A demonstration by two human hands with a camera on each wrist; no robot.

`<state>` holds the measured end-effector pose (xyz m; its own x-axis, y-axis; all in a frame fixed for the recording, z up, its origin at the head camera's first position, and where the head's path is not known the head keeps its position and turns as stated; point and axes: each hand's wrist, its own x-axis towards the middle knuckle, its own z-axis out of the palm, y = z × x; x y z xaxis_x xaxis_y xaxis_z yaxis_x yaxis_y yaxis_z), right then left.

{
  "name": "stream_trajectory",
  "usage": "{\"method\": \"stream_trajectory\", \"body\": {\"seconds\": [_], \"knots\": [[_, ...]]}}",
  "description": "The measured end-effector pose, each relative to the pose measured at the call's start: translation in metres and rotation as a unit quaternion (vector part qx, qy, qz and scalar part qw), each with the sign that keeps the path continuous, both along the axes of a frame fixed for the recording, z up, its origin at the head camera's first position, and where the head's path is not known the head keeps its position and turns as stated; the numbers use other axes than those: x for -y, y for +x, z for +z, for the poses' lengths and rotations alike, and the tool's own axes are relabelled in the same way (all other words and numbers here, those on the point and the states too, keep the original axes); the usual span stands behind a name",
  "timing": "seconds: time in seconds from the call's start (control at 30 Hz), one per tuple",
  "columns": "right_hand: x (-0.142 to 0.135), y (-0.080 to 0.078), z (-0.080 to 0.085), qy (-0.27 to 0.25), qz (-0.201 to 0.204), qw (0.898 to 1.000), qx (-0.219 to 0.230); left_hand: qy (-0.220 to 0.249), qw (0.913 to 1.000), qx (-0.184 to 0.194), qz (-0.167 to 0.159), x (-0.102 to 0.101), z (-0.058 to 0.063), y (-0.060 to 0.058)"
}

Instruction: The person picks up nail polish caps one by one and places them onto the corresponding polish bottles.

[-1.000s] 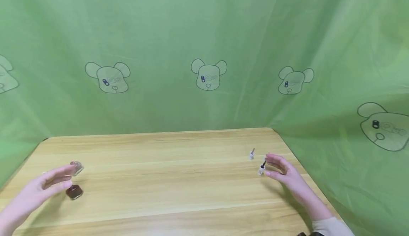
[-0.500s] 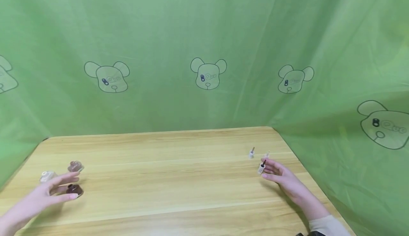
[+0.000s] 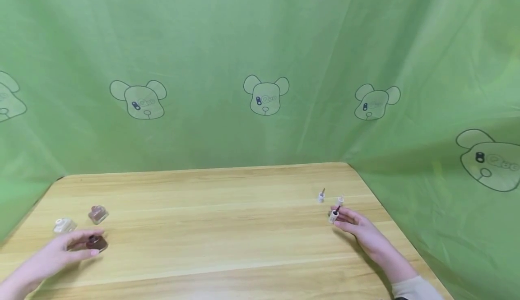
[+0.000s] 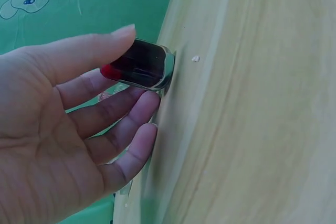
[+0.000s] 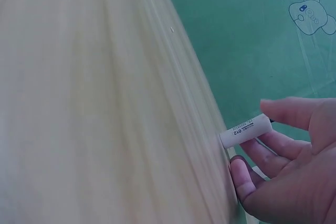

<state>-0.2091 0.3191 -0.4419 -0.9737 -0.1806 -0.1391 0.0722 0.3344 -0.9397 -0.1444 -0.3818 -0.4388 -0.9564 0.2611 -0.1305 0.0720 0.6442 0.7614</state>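
Observation:
On the left of the table, my left hand has thumb and fingers around a dark red nail polish bottle. The left wrist view shows the thumb along one side of the uncapped bottle, whose base meets the table. At the right, my right hand is curved around a white nail polish cap that stands brush up. In the right wrist view, the thumb tip is just off the brush end of the cap, and fingers lie behind it. Whether they touch it is unclear.
A mauve bottle and a milky white bottle stand behind my left hand, both without caps. Two more white caps, one farther back and one paler-brushed cap, stand near my right hand. A green curtain surrounds the wooden table.
My left hand has lowered to the dark red bottle and brought thumb and fingers around it. My right hand has shifted slightly forward and closer in around the cap. The bottles and caps stay in place.

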Motion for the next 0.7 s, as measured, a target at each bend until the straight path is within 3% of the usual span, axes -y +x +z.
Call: {"method": "stream_trajectory", "body": {"seconds": [0.1, 0.23, 0.7], "knots": [[0.0001, 0.0005, -0.0007, -0.006, -0.010, 1.000, -0.001, 0.002, 0.9994, 0.035, -0.003, 0.0010, 0.0011, -0.0018], [-0.0001, 0.0005, -0.0004, 0.002, -0.026, 1.000, 0.002, -0.023, 0.9979, 0.058, 0.020, -0.0016, 0.0022, -0.0031], [-0.0006, -0.0006, -0.0030, -0.003, -0.014, 1.000, -0.007, -0.052, 0.9967, 0.032, 0.054, -0.0072, 0.0009, -0.0015]]}}
